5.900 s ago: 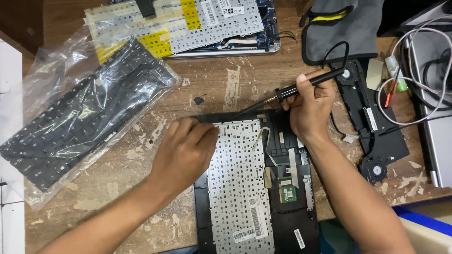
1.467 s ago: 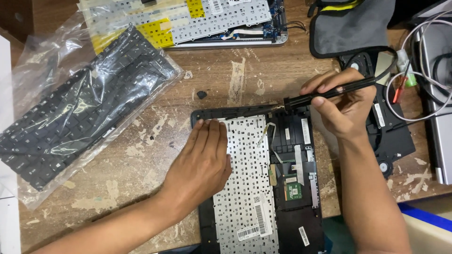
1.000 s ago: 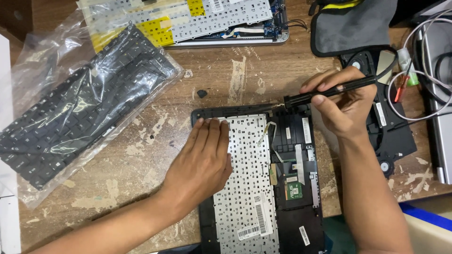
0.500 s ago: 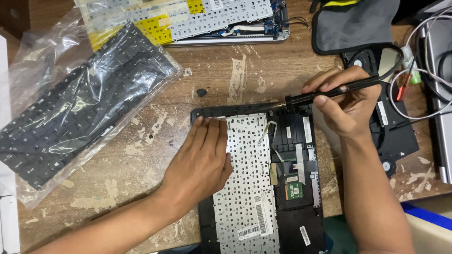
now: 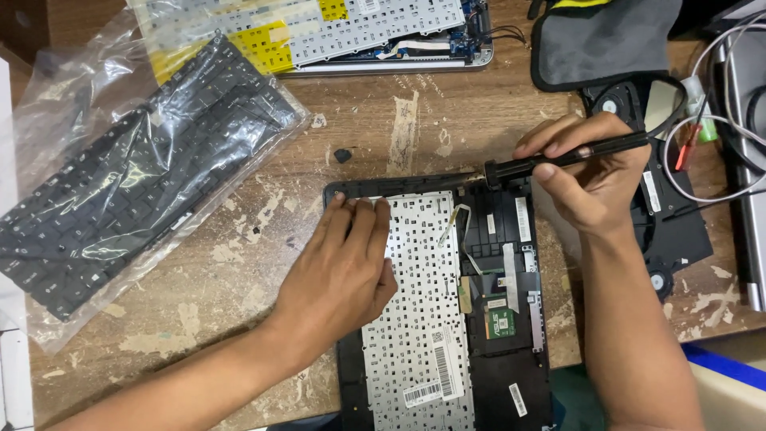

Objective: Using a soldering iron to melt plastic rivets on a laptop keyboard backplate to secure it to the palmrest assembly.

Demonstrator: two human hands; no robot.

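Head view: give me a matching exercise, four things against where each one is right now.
Things:
1. soldering iron
2. bagged black keyboard
3. left hand
4. grey pouch

Places:
A. flat on the silver keyboard back in the black laptop shell
B. top right of the table
C. in the right hand, tip at the shell's top edge
D. left side of the table, in clear plastic

Pairs: 1-C, 2-D, 3-A, 4-B

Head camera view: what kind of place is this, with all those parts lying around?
Most likely an electronics repair bench. On a scarred wooden table, the right hand holds a soldering iron to an opened laptop shell, the left hand presses on its keyboard underside, and a bagged spare keyboard lies nearby.
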